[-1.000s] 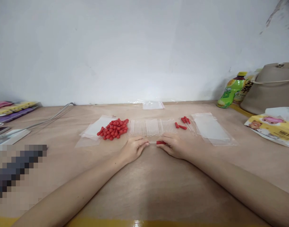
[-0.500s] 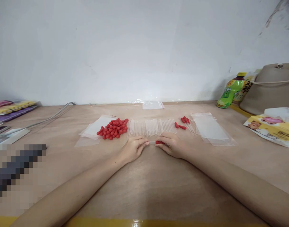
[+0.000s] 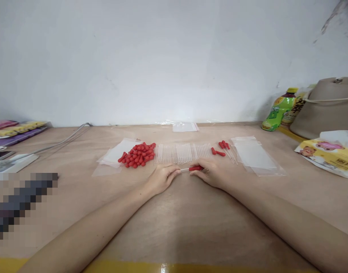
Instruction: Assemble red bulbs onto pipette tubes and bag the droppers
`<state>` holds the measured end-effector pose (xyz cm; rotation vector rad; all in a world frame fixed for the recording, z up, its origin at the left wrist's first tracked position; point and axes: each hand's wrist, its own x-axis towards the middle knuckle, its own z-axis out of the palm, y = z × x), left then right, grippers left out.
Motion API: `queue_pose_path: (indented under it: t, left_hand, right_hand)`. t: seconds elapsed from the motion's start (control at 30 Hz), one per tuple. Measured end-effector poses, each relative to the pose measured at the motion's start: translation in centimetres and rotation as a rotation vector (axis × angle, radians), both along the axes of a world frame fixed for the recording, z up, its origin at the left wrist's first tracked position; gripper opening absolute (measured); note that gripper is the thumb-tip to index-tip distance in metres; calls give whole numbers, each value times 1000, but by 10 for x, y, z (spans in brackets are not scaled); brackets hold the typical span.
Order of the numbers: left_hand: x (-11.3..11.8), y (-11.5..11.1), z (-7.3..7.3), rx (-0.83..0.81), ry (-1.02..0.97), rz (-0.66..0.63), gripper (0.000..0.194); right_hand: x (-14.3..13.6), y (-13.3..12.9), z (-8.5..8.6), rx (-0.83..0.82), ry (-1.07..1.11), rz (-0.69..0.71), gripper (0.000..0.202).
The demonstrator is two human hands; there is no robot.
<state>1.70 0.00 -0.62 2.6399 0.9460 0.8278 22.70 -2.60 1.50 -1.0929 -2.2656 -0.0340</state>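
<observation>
Well to the left of the row of clear tubes (image 3: 183, 153), coloured packets (image 3: 17, 131) run out of view, and a dark object (image 3: 23, 203) is pixelated past recognition. Just left of the row, a heap of red bulbs (image 3: 137, 154) partly hides some clear bags (image 3: 109, 156). In front of the row's near edge, my left hand (image 3: 165, 178) has thumb and forefinger pinched together on a thin tube (image 3: 185, 170), covering its left end. That tube meets a red bulb (image 3: 195, 168) in my right hand (image 3: 209, 172), whose thumb and forefinger stand only the bulb's thickness apart, holding it; how deep the tube sits, I can't tell. Right of the row lie two loose bulbs (image 3: 213, 151), some red-topped droppers (image 3: 226, 145) and more bags (image 3: 255, 155). Far right of it, the green-labelled bottle (image 3: 278, 110) and the yellow packet (image 3: 330, 156) carry characters too blurred for me to read; a beige container (image 3: 327, 110) beyond them is cut off.
</observation>
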Motion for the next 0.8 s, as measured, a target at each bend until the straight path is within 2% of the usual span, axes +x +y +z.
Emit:
queue_pose_path:
  t: [0.2, 0.4, 0.5, 0.6, 0.63, 0.7, 0.8]
  left_hand:
    - [1, 0, -1, -1, -3, 1, 23]
    - [0, -1, 1, 13, -19, -7, 26]
    - [-2, -2, 1, -5, -29, -29, 30]
    - [-4, -2, 1, -34, -52, -7, 36]
    - [-4, -2, 0, -40, -52, 0, 35]
    - [-4, -2, 0, -47, -39, 11, 33]
    - [-3, -2, -1, -40, -9, 18, 31]
  right_hand:
    - [-1, 0, -1, -53, 104, 41, 10]
    - [-5, 10, -15, -258, 466, 79, 7]
    - [0, 20, -15, -303, 657, 42, 19]
    - [21, 40, -4, -338, 873, -30, 38]
    - [32, 48, 1, -328, 927, -69, 39]
    - [57, 65, 11, -297, 903, -176, 34]
    - [92, 87, 16, -193, 731, -448, 30]
